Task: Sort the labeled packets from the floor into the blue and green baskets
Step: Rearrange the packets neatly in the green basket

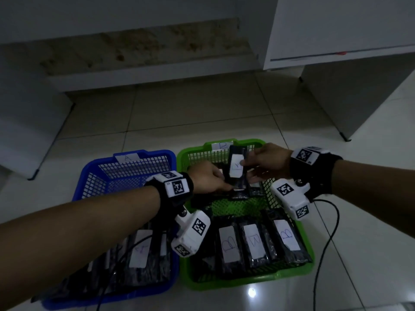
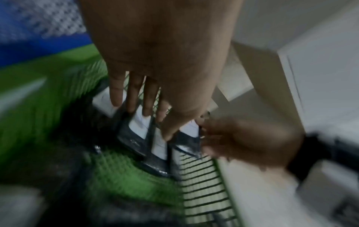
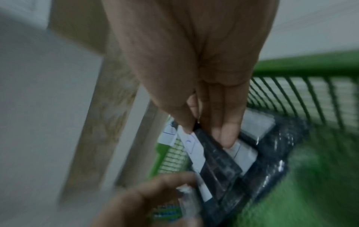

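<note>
Two baskets (image 1: 125,169) on tiled floor (image 1: 202,113)

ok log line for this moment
phase: placing | right hand: pinches packet | left hand: steadies same packet | over: green basket far end

A dim room is being floored by glossy pale square tiles (image 1: 202,113). A stained beige wall base (image 1: 134,48) and a white cabinet (image 1: 336,30) are being seen behind.

Blue basket (image 1: 94,176), green basket (image 1: 292,274), black packets (image 1: 253,245) with white labels (image 1: 289,236), checkered black-and-white wrist markers (image 1: 178,187)
</note>
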